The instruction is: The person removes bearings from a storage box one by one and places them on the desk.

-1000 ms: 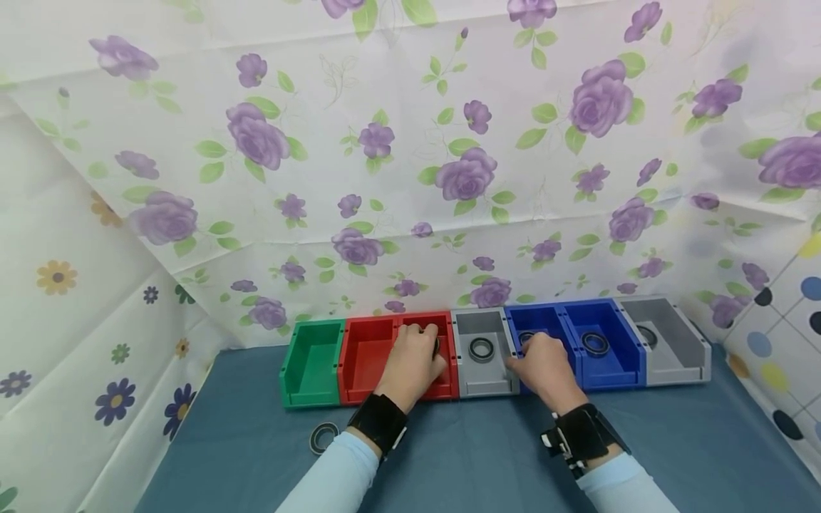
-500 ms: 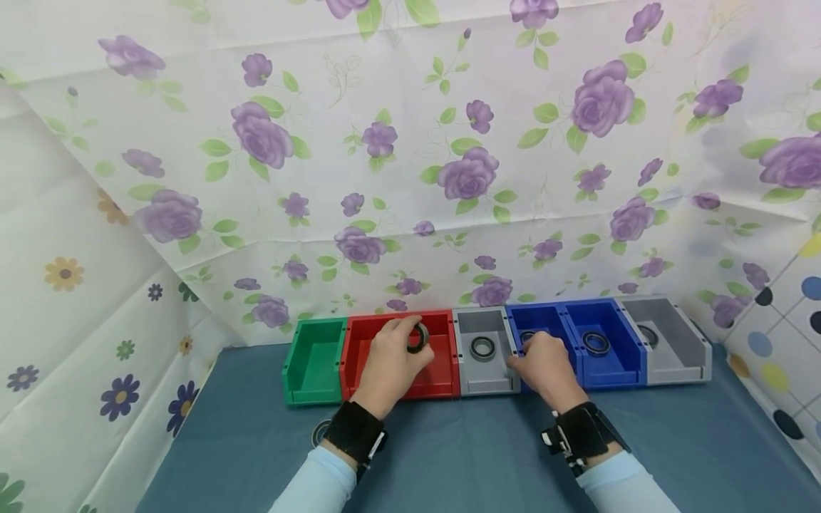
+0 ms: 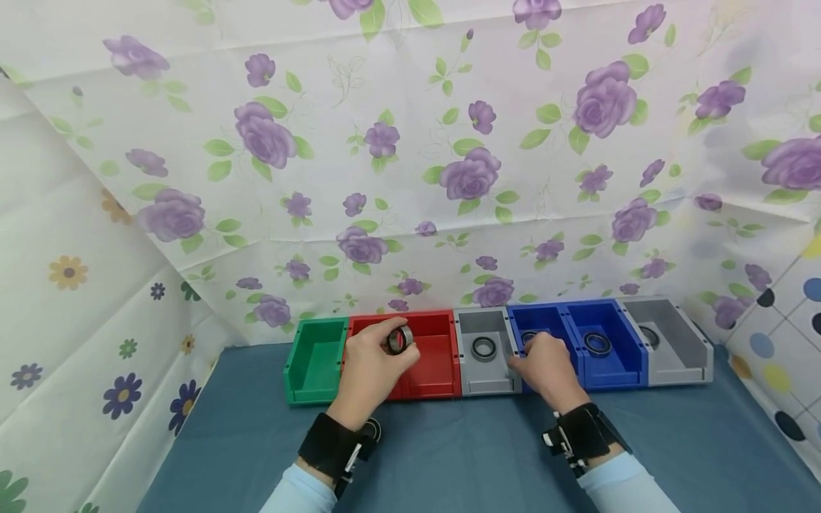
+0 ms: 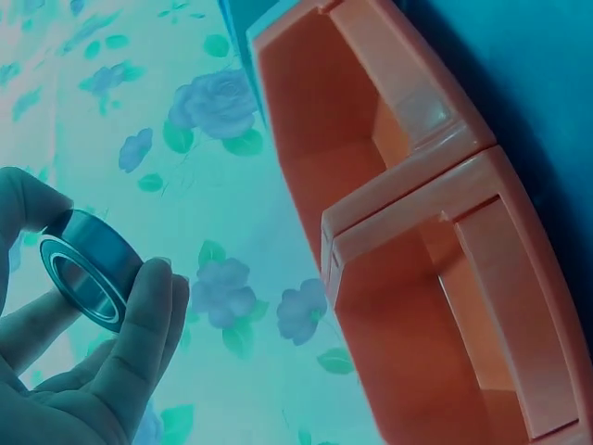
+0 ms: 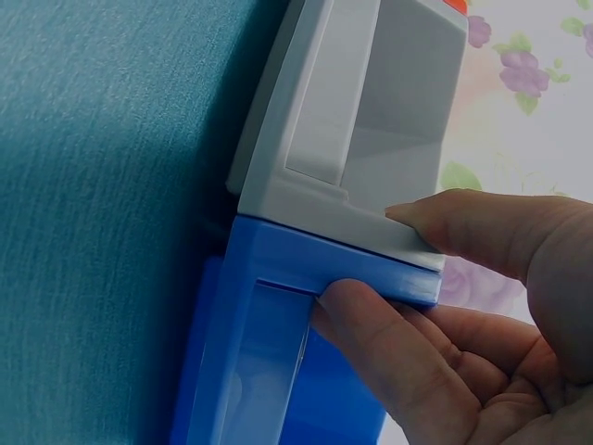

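Note:
Between thumb and fingers, my left hand (image 3: 367, 367) holds a ball bearing (image 4: 100, 243) raised over the red bins (image 3: 431, 390). In the left wrist view the bearing is tilted, its outer ring and bore showing. My right hand (image 3: 546, 370) pinches the adjoining walls of a grey bin (image 3: 491, 385) and a blue bin (image 5: 243, 306), thumb on the grey side and fingers on the blue. A bearing (image 3: 483, 358) lies flat inside that grey bin. Another bearing (image 3: 527, 334) in the blue bin is partly hidden by my right hand.
A green bin (image 3: 313, 396) ends the row on the left. To the right, a second blue bin (image 3: 614, 380) and a grey bin (image 3: 681, 375) each contain a bearing. On the blue cloth (image 3: 449, 456), a loose bearing (image 3: 377, 430) lies partly behind my left wrist. Flowered sheeting (image 3: 410, 178) hangs behind.
My left hand has lifted the bearing out of the right red bin and moved it left, back toward me. My right hand keeps its hold on the bin walls.

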Demonstrator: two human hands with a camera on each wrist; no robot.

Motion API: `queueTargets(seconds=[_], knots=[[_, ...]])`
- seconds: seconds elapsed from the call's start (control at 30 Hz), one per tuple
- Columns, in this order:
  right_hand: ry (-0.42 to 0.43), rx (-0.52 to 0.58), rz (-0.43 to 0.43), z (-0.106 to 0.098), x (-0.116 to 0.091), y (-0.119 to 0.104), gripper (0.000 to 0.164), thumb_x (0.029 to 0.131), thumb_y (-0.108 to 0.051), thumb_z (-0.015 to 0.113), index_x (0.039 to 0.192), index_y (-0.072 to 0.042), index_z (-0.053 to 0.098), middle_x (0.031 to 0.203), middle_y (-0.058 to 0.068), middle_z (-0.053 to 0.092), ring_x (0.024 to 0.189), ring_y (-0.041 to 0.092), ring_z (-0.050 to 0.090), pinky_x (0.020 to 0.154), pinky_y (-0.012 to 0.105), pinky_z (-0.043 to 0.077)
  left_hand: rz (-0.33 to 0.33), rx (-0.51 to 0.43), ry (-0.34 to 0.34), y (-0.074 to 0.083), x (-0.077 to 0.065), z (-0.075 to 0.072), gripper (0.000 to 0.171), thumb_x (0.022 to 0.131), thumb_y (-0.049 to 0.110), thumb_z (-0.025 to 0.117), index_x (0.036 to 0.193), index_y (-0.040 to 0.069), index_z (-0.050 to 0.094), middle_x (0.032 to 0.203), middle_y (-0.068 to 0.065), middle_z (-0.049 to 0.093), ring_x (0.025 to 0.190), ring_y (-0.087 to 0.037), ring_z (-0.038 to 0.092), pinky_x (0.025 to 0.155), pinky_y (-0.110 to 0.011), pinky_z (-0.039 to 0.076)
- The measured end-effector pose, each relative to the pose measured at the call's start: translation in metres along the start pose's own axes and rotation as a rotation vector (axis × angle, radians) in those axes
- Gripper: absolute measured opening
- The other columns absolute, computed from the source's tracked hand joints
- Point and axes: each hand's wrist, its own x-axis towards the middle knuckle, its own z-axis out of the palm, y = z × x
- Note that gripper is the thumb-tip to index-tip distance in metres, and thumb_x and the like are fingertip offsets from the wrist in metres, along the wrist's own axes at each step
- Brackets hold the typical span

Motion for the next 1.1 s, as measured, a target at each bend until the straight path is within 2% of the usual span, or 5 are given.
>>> queueTargets(seconds=[0.27, 0.6, 0.7, 0.9, 1.1], knots=[[0.007, -0.001, 0.004, -0.001, 0.0, 0.0, 0.04, 0.08, -0.03, 0.069, 0.055, -0.015, 0.042, 0.052, -0.005, 0.029, 0.043, 0.011, 0.032, 0.04, 0.026, 0.027, -0.085, -0.082, -0.046, 0.002, -0.011, -0.011, 0.033, 0.078, 0.027, 0.068, 0.111, 0.027, 0.063, 0.09, 0.011, 0.061, 0.068, -0.008, 0.057, 0.055, -0.023, 0.048], [-0.006, 0.01, 0.007, -0.001, 0.0, -0.001, 0.038, 0.081, -0.029, 0.068, 0.055, -0.015, 0.044, 0.052, -0.005, 0.03, 0.043, 0.011, 0.034, 0.04, 0.026, 0.028, -0.089, 0.017, -0.12, 0.001, -0.029, -0.011, 0.04, 0.078, 0.032, 0.073, 0.115, 0.022, 0.064, 0.105, 0.007, 0.058, 0.068, -0.007, 0.054, 0.053, -0.02, 0.046], [-0.002, 0.008, 0.001, -0.001, 0.0, -0.001, 0.041, 0.081, -0.029, 0.068, 0.054, -0.015, 0.041, 0.051, -0.005, 0.029, 0.042, 0.011, 0.032, 0.039, 0.025, 0.027, -0.064, 0.065, -0.163, -0.001, -0.035, -0.01, 0.042, 0.078, 0.033, 0.073, 0.117, 0.022, 0.064, 0.103, 0.007, 0.059, 0.067, -0.007, 0.053, 0.054, -0.019, 0.045], [0.006, 0.003, 0.0, 0.0, 0.0, 0.0, 0.042, 0.08, -0.029, 0.069, 0.054, -0.014, 0.04, 0.051, -0.005, 0.029, 0.042, 0.011, 0.031, 0.039, 0.025, 0.026, -0.053, 0.121, -0.292, -0.003, -0.051, -0.002, 0.047, 0.077, 0.032, 0.075, 0.121, 0.022, 0.062, 0.112, 0.004, 0.057, 0.093, -0.011, 0.054, 0.069, -0.019, 0.047], [0.003, 0.007, -0.001, 0.0, 0.0, 0.0, 0.041, 0.08, -0.029, 0.068, 0.054, -0.014, 0.04, 0.051, -0.004, 0.03, 0.042, 0.011, 0.031, 0.039, 0.025, 0.026, -0.06, 0.165, -0.409, -0.008, -0.064, 0.009, 0.048, 0.075, 0.025, 0.077, 0.12, 0.02, 0.062, 0.107, 0.004, 0.057, 0.092, -0.011, 0.055, 0.071, -0.023, 0.048]])
